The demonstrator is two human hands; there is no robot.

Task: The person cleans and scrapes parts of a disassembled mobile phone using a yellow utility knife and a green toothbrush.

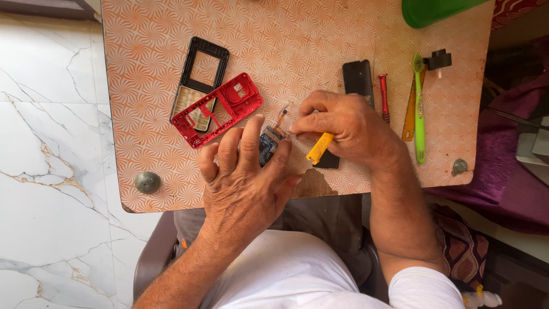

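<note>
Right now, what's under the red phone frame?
The red phone frame lies across the lower end of the black frame, with its pale keypad part showing through. Anything else beneath is covered.

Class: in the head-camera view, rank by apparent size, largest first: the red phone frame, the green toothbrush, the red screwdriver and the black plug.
1. Red phone frame
2. Green toothbrush
3. Red screwdriver
4. Black plug

All lie on one tabletop, so nearness hardly skews this.
</note>
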